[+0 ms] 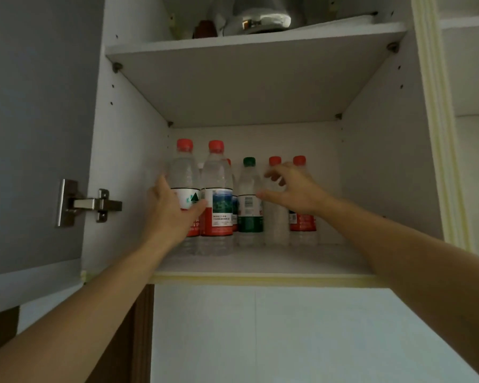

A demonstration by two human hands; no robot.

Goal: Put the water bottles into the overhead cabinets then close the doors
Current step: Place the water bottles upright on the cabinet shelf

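Step in hand: placing bottles on the lower shelf [260,261] of the open cabinet, mid frame. Bottles stand upright in a row — two red-cap ones front left, more behind and to the right, incl. a green-cap bottle [250,200] at centre and two red-caps right of it.

Left hand [174,214], centre-left of frame, wraps the leftmost bottle [184,172] at label height; thumb crosses the front toward the 2nd bottle [216,189], fingers go round the far side. Grip reads as closed on that bottle, prob. setting or nudging it into line against the left wall.

Right hand [293,189], centre-right, fingers spread and loose, holding nothing. It sits in front of the red-cap bottles on the right, thumb tip near the green-cap one; contact w/ any bottle can't be told, fingers are blurred.

Door [33,134] at left of frame is swung wide open, hinge [94,204] showing. Upper shelf holds a shiny metal pot [263,15] at top of frame.

Judgement: loading looks nearly done here — can't see if more bottles wait below. Next move calls for letting go of the left bottle w/o tipping its neighbour, pulling both arms clear of the opening, then reaching the door edge at left and swinging it shut.
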